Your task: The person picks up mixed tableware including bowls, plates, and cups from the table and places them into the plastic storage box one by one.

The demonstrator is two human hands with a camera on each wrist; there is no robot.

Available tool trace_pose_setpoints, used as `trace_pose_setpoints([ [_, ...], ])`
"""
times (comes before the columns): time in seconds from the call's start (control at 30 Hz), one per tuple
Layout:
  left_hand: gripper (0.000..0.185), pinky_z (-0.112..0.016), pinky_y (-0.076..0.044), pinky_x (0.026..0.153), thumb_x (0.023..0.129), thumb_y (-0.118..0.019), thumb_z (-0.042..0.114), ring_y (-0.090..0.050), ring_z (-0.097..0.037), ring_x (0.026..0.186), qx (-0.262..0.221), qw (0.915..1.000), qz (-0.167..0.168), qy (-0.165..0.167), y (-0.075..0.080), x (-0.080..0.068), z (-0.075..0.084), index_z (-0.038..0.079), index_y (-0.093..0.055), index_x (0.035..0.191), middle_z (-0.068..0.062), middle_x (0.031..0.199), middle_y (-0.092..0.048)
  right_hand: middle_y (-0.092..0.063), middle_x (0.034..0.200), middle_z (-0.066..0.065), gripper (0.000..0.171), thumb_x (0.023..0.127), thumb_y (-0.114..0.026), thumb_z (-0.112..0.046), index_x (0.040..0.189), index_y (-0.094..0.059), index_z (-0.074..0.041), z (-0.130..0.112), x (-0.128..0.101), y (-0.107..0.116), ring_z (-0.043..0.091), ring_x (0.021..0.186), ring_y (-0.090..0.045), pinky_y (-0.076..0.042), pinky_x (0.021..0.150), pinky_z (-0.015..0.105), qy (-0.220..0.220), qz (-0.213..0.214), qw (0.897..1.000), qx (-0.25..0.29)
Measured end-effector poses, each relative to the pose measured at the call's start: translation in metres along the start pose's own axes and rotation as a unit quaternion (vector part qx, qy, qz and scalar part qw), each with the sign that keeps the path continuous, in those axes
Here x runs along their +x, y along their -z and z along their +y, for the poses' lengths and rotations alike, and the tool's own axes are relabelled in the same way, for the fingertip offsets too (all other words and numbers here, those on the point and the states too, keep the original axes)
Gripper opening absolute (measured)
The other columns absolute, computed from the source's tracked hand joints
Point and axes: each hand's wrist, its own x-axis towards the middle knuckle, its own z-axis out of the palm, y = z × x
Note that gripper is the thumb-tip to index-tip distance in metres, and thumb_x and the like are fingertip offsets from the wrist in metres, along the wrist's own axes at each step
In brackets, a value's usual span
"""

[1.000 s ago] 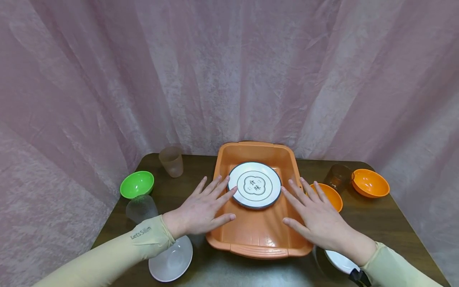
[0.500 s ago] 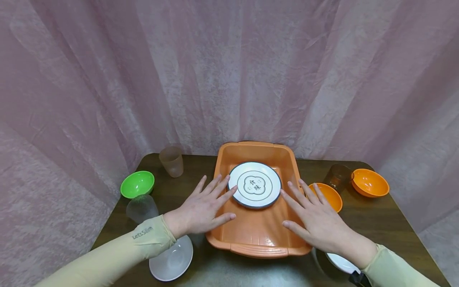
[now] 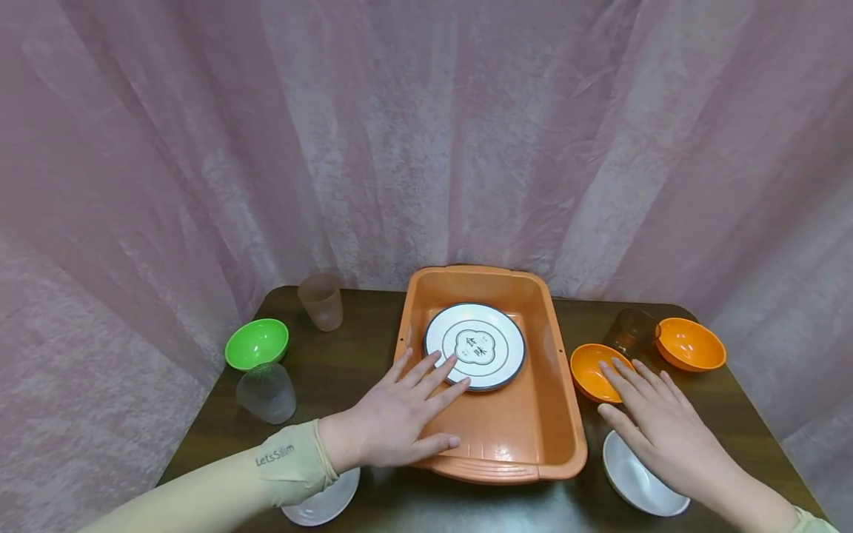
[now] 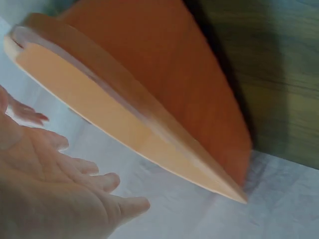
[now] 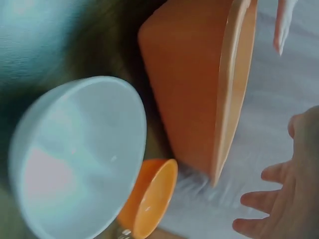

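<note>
While both hands hover flat with fingers spread and grip nothing, the left hand (image 3: 398,419) lies over the near left corner of the orange plastic tub (image 3: 558,437), its fingertips reaching the near edge of the white plate (image 3: 475,346) that lies flat on the tub's floor; whether they actually touch the plate cannot be told. That plate has a dark rim and a printed emblem at its middle. Out to the right of the tub, the right hand (image 3: 666,428) is open above the dark wooden table (image 3: 360,355), fingers pointing toward a small orange bowl (image 3: 589,367) just beside the tub's right wall, with its palm partly over a white bowl (image 3: 640,485) near the table's front edge. Behind the small orange bowl stands a brown tumbler (image 3: 630,332), and beside that a second orange bowl (image 3: 689,343). On the left side sit a green bowl (image 3: 256,343), a frosted clear cup (image 3: 266,391) turned upside down, and a pinkish translucent cup (image 3: 321,300) farther back. Another white dish (image 3: 323,505) peeks out under the left sleeve (image 3: 266,470). A pink curtain (image 3: 426,141) hangs behind everything.
</note>
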Motion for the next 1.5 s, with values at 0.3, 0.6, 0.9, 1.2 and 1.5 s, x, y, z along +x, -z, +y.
trace_pose_setpoints([
  [0.3,0.077,-0.06,-0.01,0.122,0.103,-0.021,0.071,-0.008,-0.03,0.156,-0.016,0.9969,0.012,-0.076,-0.001,0.003,0.027,0.025,-0.025,0.165,-0.008,0.171,-0.008,-0.037,0.152,0.038,0.066,0.111,-0.041,-0.042,0.156,-0.032,0.005,0.043,-0.035,0.006,0.063,0.136,-0.03,-0.019,0.107,0.077,-0.127,-0.045,0.986,0.093],
  [0.6,0.078,-0.056,-0.005,0.123,0.101,-0.017,0.072,0.009,-0.024,0.156,0.002,0.9902,-0.004,-0.139,-0.001,0.01,0.053,0.029,-0.015,0.166,-0.004,0.171,0.01,-0.008,0.152,0.049,0.099,0.106,-0.024,-0.065,0.154,0.0,0.018,0.081,-0.049,-0.004,0.069,0.136,-0.013,-0.024,0.102,0.08,-0.278,-0.193,0.921,0.19],
  [0.9,0.074,-0.055,-0.008,0.123,0.104,-0.022,0.068,0.011,-0.025,0.156,0.035,0.9846,-0.01,-0.171,-0.009,0.014,0.067,0.03,-0.01,0.166,-0.005,0.171,0.007,-0.009,0.146,0.051,0.089,0.111,-0.019,-0.053,0.148,0.003,0.026,0.09,-0.063,-0.025,0.063,0.129,-0.037,-0.05,0.095,0.058,-0.364,-0.222,0.833,0.353],
  [1.2,0.074,-0.054,-0.01,0.124,0.105,-0.028,0.066,-0.006,-0.028,0.157,0.087,0.9765,0.019,-0.196,-0.011,0.024,0.084,0.027,-0.012,0.166,-0.007,0.172,-0.004,-0.048,0.123,0.039,0.075,0.112,-0.016,-0.042,0.143,-0.009,0.027,0.088,-0.065,-0.041,0.032,0.101,-0.064,-0.058,0.087,0.048,-0.408,-0.191,0.769,0.453],
  [1.5,0.076,-0.054,-0.013,0.123,0.103,-0.034,0.067,-0.008,-0.029,0.157,0.099,0.9737,0.018,-0.204,-0.013,0.025,0.091,0.028,-0.016,0.166,-0.008,0.172,-0.007,-0.033,0.133,0.043,0.089,0.11,-0.02,-0.054,0.144,-0.01,0.027,0.084,-0.06,-0.045,0.032,0.1,-0.058,-0.058,0.086,0.041,-0.415,-0.211,0.782,0.415],
])
